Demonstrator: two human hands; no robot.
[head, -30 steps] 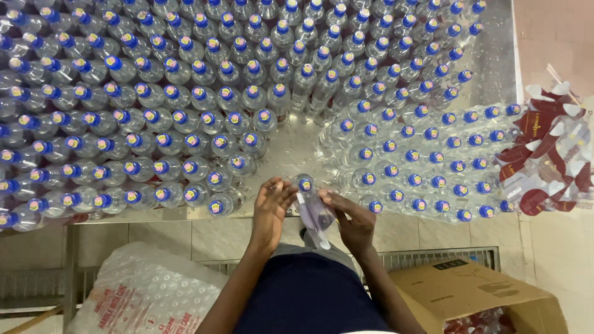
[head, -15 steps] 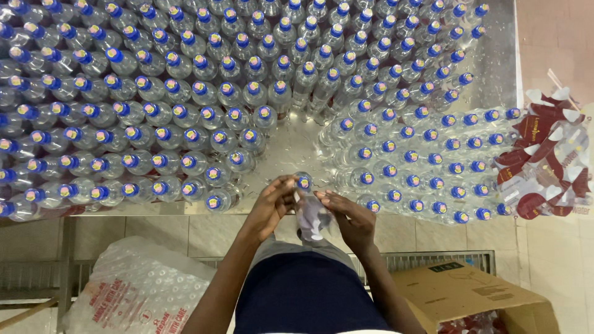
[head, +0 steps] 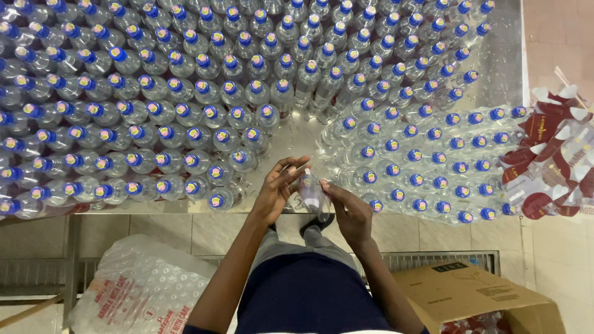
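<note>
A clear bottle (head: 312, 193) is clamped between the left hand (head: 276, 190) and right hand (head: 350, 212), just before the desk (head: 291, 145) edge. If the grip is loosened, neighbouring bottles (head: 383, 154) beside it could be toppled

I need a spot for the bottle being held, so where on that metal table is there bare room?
One bare wedge of metal table runs from the hands up between the left block of capped bottles and the right block, narrowing upward. The left hand and right hand hold a bottle at its mouth. Elsewhere bottles stand cap to cap; red labels crowd the right edge.
</note>
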